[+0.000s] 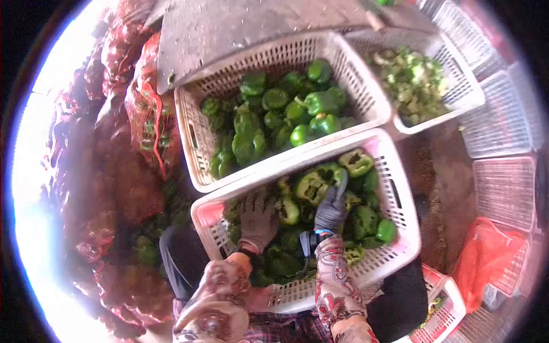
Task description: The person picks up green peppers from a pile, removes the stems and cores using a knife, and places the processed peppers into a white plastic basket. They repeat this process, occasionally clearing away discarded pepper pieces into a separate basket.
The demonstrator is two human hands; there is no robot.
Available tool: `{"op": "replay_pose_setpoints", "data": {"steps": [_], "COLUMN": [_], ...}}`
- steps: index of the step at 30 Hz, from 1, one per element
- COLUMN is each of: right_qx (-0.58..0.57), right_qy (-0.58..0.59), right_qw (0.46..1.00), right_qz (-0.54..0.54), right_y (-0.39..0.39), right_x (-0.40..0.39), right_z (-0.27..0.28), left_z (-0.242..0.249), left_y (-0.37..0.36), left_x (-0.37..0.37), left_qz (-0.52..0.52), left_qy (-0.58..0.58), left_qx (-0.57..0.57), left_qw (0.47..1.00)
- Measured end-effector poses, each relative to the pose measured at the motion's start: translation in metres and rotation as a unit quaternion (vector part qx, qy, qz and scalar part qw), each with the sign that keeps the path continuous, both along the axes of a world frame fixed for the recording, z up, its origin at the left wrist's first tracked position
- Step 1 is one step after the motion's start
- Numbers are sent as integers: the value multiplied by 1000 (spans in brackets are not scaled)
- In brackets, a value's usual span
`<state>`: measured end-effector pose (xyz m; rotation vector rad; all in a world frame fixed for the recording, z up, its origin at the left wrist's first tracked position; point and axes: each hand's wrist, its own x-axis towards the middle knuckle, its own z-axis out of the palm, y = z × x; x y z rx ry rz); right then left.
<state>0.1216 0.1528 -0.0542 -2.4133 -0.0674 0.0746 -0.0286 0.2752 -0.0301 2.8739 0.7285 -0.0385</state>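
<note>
My left hand (259, 220), in a grey-brown glove, reaches into the near white crate (409, 228), its fingers spread over the peppers beside a cut green half. My right hand (331, 210), in a grey glove, is in the same crate, its fingers against a cut green pepper (314, 186) whose pale inside shows; a finger points up along it. Part of this grip is hidden. A dark strap or tool (306, 243) lies by the right wrist. Another cut pepper half (355, 163) rests at the crate's upper right, with several green peppers around.
Behind is a second white crate (372, 94) of whole green peppers. A third crate (470, 94) at upper right holds pale green scraps. Red mesh sacks (123, 188) fill the left. Empty crates (503, 191) and an orange net (486, 257) are at right.
</note>
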Motion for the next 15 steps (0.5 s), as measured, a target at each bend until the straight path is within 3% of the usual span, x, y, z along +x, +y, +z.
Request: {"op": "replay_pose_setpoints", "data": {"steps": [1, 3, 5, 7, 9, 11, 13, 14, 15], "right_qx": [5, 77, 20, 150, 163, 59, 136, 279, 411], "right_qy": [-98, -179, -125, 48, -38, -31, 42, 59, 81], "right_qw": [994, 980, 990, 987, 986, 998, 984, 953, 902], "right_qz": [42, 35, 66, 9, 21, -2, -103, -102, -102], "right_y": [3, 12, 7, 13, 11, -3, -15, -20, -29], "right_x": [-7, 16, 35, 35, 34, 33, 22, 12, -4], "right_z": [-36, -57, -79, -65, -39, -14, 0, 22, 56], "left_z": [-3, -12, -10, -23, -16, -22, 13, 76, 100], "left_y": [-3, -5, -1, -1, -11, -20, -31, -31, -33], "left_x": [4, 14, 24, 21, 19, 10, 3, -2, -17], "left_qz": [13, 23, 26, 15, 4, 11, 40, 28, -13], "left_qy": [29, 65, 62, -3, -19, -13, 70, 101, 29], "left_qx": [-2, -15, -20, 0, -6, 7, -110, -207, -247], "left_qw": [999, 997, 998, 1000, 1000, 1000, 991, 973, 968]}}
